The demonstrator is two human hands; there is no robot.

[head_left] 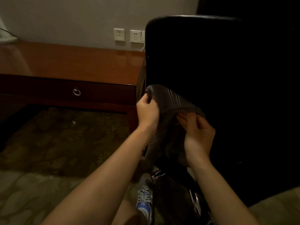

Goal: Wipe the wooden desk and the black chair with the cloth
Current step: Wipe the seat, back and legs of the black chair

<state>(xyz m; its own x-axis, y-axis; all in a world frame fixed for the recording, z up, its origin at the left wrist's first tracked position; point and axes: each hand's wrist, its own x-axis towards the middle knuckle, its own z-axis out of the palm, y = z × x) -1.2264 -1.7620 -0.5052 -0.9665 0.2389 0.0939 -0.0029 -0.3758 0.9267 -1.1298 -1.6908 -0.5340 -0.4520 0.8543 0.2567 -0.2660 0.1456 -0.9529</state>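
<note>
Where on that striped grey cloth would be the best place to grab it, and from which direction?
Probably the raised fold along the top of the striped grey cloth, pinched from above. It runs bare between the left hand and right hand, which pinch its two ends. The hanging part below sits boxed in between the wrists, with the black chair close behind.

- The black chair [211, 62] melts into darkness on its right and runs out of view there; I can't make out its seat.
- The table [73, 62] is cut off at its left end, and its right end is hidden behind the chair back.
- The left hand [147, 111] has its fingertips buried in the cloth [170, 101].
- The right hand [198, 135] and its wrist cover the cloth's lower folds.
- A white thing [6, 36] at the table's far left is blurred and cropped.
- A pale speck [74, 122] on the carpet [48, 143] is too small to tell.
</note>
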